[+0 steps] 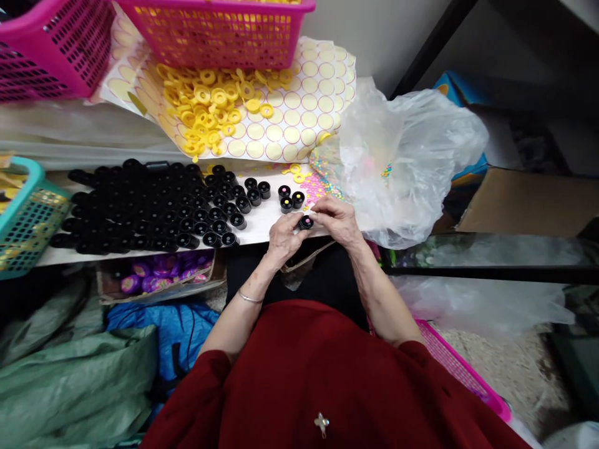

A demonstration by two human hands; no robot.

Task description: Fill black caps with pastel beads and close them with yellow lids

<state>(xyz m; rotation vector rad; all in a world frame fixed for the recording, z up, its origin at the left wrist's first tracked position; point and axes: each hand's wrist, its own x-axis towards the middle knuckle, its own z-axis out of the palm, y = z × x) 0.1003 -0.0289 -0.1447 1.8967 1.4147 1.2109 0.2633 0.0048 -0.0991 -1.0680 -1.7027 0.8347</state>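
Near the front edge of the white table, my left hand (284,237) is closed around a small black cup (306,222) with a pink bead in its middle. Beside it my right hand (337,219) has thumb and fingertips pinched together at the cup's right side; whatever they hold is too small to make out. Just beyond my hands stand three black cups (286,204) with pink or yellow beads inside. Loose pink and yellow beads (314,188) lie behind my right hand. To the left, many black cups (187,212) stand close together.
Yellow plastic caps (210,103) are heaped on sticker sheets (281,134) below a pink basket (219,37). A clear plastic bag (407,149) lies at the right, beside an open cardboard box (528,202). A teal basket (35,218) stands far left. Purple items (161,268) fill a box underneath.
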